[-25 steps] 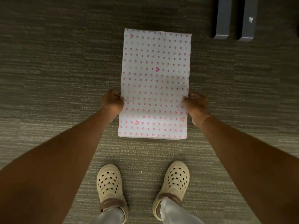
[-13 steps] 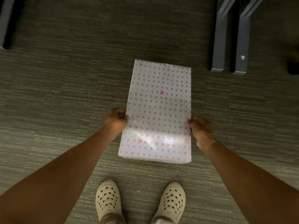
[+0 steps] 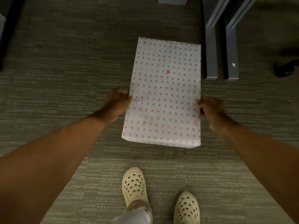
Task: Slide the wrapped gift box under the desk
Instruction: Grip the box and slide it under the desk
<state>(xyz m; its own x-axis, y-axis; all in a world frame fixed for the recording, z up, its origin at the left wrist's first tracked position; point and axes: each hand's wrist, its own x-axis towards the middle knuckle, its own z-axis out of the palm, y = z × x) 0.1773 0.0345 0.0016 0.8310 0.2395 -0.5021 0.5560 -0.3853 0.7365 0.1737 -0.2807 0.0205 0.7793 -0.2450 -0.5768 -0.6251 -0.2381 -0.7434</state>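
The wrapped gift box, white paper with small pink hearts, is a long flat rectangle over the grey carpet. My left hand grips its left edge and my right hand grips its right edge, both near the box's nearer half. The far end of the box reaches level with two grey desk feet that stand just to its right. Whether the box rests on the carpet or hangs a little above it I cannot tell.
A second grey desk foot stands right of the first. A dark leg runs along the far left. A black object lies at the right edge. My two feet in cream perforated clogs stand below the box.
The box and both hands have moved forward toward the desk feet. The grey feet now sit beside the box's far end, and my feet have stepped forward and right.
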